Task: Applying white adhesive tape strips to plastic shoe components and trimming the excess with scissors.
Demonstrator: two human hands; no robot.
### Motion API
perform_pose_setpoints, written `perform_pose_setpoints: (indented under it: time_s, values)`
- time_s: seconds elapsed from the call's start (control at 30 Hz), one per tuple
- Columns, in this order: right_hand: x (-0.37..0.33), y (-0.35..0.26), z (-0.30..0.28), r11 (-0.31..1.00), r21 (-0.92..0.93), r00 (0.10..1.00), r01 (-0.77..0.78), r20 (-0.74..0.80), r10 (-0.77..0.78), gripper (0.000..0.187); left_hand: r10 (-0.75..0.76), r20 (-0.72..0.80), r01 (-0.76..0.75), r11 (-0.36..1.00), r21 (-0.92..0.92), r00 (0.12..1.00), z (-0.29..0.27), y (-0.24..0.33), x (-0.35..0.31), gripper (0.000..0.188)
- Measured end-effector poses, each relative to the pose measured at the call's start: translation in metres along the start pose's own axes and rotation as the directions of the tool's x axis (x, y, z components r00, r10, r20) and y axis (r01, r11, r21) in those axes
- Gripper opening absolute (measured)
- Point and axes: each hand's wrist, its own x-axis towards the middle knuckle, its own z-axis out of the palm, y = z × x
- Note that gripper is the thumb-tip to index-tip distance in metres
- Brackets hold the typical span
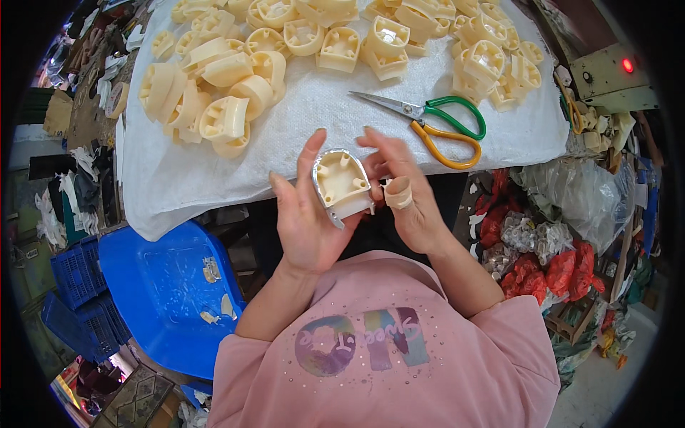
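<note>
My left hand [307, 225] holds a hollow, cream plastic horseshoe-shaped piece [341, 180], its cavity with small posts facing up. A shiny silver strip [318, 187] runs around the rim of this piece, and one end hangs loose at its lower left. Close against the right side of the piece is my right hand [414, 214], its fingers partly curled and smeared by motion. Whether they grip anything cannot be made out. A beige finger cover [398, 192] sits on one digit of that hand. Beyond my hands lie scissors [421, 125] with one green and one orange handle.
Piles of similar cream pieces [235, 85] cover the far side of a white-cloth table [307, 107]. A blue plastic chair [164, 285] with scraps on it stands at left. Red bags [571, 271] and clear plastic lie at right, below a machine with a red light [628, 65].
</note>
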Motion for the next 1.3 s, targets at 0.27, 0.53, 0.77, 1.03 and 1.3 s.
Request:
perform_pose_setpoints:
  time_s: [0.27,0.53,0.77,1.03,1.3]
  values:
    - [0.008,-0.016,-0.006,0.969,-0.245,0.998,-0.024,0.048,0.037,0.039,0.282,0.236,-0.349,0.476,0.807,0.930,-0.004,-0.006,-0.003,0.094]
    - [0.006,0.001,-0.020,0.956,0.249,0.987,-0.155,0.068,0.143,0.021,0.172,0.108,-0.183,0.522,0.833,0.979,0.008,0.017,-0.008,0.058]
    - [0.018,-0.008,-0.030,0.894,0.283,0.923,-0.347,0.274,0.271,0.016,0.233,0.416,-0.414,-0.062,0.908,0.879,0.013,0.027,-0.006,0.054]
    - [0.012,-0.003,-0.012,0.996,0.032,0.996,-0.088,0.016,0.087,0.019,0.353,0.444,-0.409,-0.172,0.896,0.824,0.008,0.010,-0.002,0.055]
    - [0.002,-0.003,0.005,0.995,-0.048,0.981,-0.082,-0.179,0.072,0.025,0.467,0.470,-0.348,-0.327,0.879,0.749,0.017,-0.005,0.001,0.050]
